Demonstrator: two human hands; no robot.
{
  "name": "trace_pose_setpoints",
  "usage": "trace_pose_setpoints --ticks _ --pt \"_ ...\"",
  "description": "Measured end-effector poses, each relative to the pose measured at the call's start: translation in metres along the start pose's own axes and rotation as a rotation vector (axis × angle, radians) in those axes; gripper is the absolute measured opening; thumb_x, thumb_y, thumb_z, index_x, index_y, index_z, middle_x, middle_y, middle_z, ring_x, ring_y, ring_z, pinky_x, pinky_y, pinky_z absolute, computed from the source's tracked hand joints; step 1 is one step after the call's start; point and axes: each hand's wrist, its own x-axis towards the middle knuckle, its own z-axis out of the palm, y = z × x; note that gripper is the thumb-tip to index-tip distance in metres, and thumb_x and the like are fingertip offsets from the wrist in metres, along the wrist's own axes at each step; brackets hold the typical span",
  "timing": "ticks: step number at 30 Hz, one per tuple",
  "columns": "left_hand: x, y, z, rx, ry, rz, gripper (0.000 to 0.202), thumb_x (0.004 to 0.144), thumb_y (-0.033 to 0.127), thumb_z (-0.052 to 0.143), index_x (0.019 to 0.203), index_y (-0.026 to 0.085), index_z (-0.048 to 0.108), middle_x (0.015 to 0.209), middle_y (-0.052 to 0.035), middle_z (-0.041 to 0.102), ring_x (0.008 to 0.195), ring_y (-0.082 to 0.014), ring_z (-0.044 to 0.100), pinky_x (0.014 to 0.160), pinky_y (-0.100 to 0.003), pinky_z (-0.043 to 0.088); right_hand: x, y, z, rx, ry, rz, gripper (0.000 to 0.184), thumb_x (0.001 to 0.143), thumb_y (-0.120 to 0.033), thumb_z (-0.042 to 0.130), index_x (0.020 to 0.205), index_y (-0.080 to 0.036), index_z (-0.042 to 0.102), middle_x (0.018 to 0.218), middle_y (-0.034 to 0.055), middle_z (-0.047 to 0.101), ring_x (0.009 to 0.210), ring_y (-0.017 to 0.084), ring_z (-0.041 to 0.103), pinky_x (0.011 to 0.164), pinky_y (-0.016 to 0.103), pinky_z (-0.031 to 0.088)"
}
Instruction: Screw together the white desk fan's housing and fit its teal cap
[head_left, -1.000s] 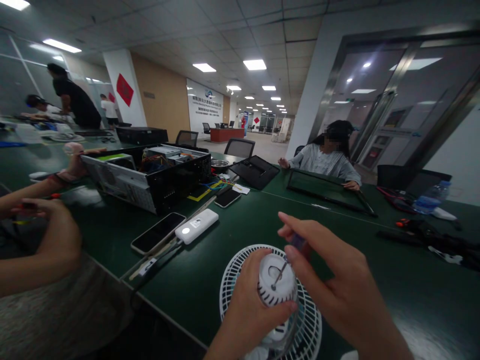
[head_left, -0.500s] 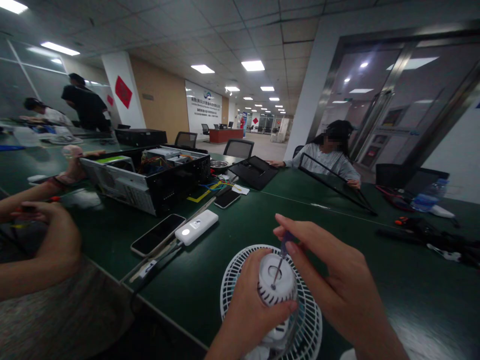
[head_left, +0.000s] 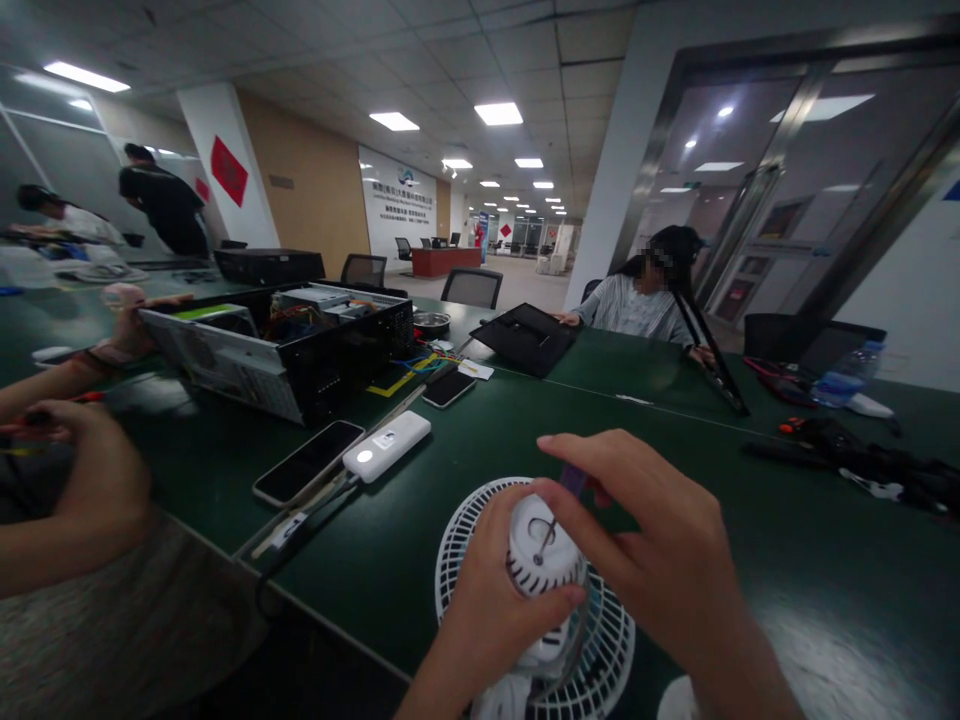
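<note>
Nearby, the left hand (head_left: 491, 600) curls its grip round a white fan housing (head_left: 553, 570); the right hand (head_left: 656, 545), grip nearly closed, pinches a purple-handled screwdriver (head_left: 573, 481).

On a green tabletop (head_left: 495, 435), a dark-screened phone (head_left: 309, 463) lies just beside a white device (head_left: 390, 445) with a cable (head_left: 328, 503); further back, an open computer case (head_left: 337, 365) lies near coloured wires (head_left: 424, 361); opposite sits a person (head_left: 637, 298) in a striped shirt (head_left: 656, 314); at right, a clear bottle (head_left: 847, 379).
</note>
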Motion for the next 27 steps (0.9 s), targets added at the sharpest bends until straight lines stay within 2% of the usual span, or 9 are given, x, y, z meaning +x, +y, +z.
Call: trace_pose_setpoints --ticks 5,7,10,12,15,18,22,24,27 --pt "0.001 -0.002 0.001 0.009 0.014 0.019 0.065 0.063 0.021 0.072 0.122 0.022 0.043 0.126 -0.0081 0.049 0.117 -0.0288 0.045 0.100 -0.043 0.035 0.001 -0.001 0.003 0.096 -0.044 0.021 0.032 0.083 -0.012 0.048 0.114 -0.019 0.055 0.089 0.0035 0.068 0.069 0.013 0.062 0.059 0.024 0.051" --pt "0.000 -0.005 0.002 0.009 0.021 0.025 0.065 0.063 0.021 0.072 0.122 0.022 0.043 0.125 -0.0081 0.050 0.117 -0.0292 0.046 0.099 -0.043 0.036 0.000 -0.001 0.005 0.071 -0.027 0.004 0.026 0.083 -0.013 0.051 0.107 -0.020 0.058 0.083 0.0019 0.068 0.067 0.012 0.061 0.060 0.024 0.050" --pt "-0.001 -0.008 0.003 0.004 0.025 0.021 0.068 0.063 0.022 0.072 0.123 0.023 0.041 0.126 -0.0082 0.049 0.117 -0.0296 0.045 0.100 -0.045 0.035 0.001 0.002 0.010 -0.036 0.047 -0.015 0.017 0.082 -0.017 0.055 0.098 -0.017 0.062 0.078 0.0045 0.066 0.070 0.015 0.061 0.063 0.028 0.051" --pt "-0.001 -0.008 0.002 -0.011 0.016 0.027 0.068 0.063 0.021 0.072 0.123 0.023 0.041 0.127 -0.0081 0.048 0.118 -0.0293 0.044 0.102 -0.046 0.034 0.000 0.005 0.010 -0.023 0.040 0.003 0.025 0.084 -0.016 0.050 0.107 -0.015 0.059 0.087 0.0074 0.067 0.079 0.017 0.062 0.068 0.030 0.052" --pt "0.000 -0.006 0.001 -0.019 -0.001 0.027 0.067 0.064 0.021 0.072 0.123 0.023 0.041 0.128 -0.0081 0.047 0.119 -0.0288 0.043 0.103 -0.045 0.033 -0.001 0.006 0.003 0.097 -0.055 0.035 0.038 0.086 -0.011 0.042 0.122 -0.019 0.051 0.102 0.0069 0.066 0.092 0.016 0.062 0.074 0.030 0.052" --pt "0.000 -0.004 0.000 -0.011 -0.009 0.001 0.067 0.064 0.023 0.072 0.123 0.024 0.041 0.129 -0.0077 0.046 0.119 -0.0287 0.043 0.103 -0.045 0.032 -0.002 0.004 -0.002 0.110 -0.080 0.042 0.032 0.084 -0.010 0.048 0.113 -0.021 0.056 0.094 0.0031 0.068 0.082 0.014 0.064 0.070 0.027 0.053" --pt "-0.001 -0.002 0.001 0.007 0.013 -0.040 0.065 0.063 0.022 0.072 0.121 0.023 0.043 0.128 -0.0080 0.047 0.119 -0.0300 0.043 0.102 -0.047 0.032 0.000 0.002 0.002 -0.034 0.013 0.018 0.014 0.081 -0.015 0.056 0.094 -0.017 0.061 0.080 0.0039 0.067 0.074 0.016 0.062 0.066 0.029 0.052" --pt "-0.001 -0.001 0.001 0.005 0.015 -0.031 0.066 0.062 0.021 0.072 0.121 0.023 0.043 0.128 -0.0082 0.047 0.120 -0.0297 0.043 0.103 -0.046 0.032 0.000 0.003 0.002 -0.028 -0.010 0.032 0.022 0.083 -0.016 0.053 0.104 -0.015 0.059 0.087 0.0065 0.067 0.078 0.017 0.062 0.066 0.030 0.052" --pt "-0.001 -0.001 0.001 -0.021 -0.001 -0.006 0.066 0.064 0.021 0.071 0.123 0.022 0.041 0.128 -0.0083 0.047 0.120 -0.0284 0.043 0.103 -0.045 0.032 -0.002 0.005 -0.002 0.089 -0.119 0.058 0.039 0.085 -0.011 0.046 0.123 -0.016 0.048 0.102 0.0069 0.066 0.085 0.014 0.062 0.069 0.026 0.052"
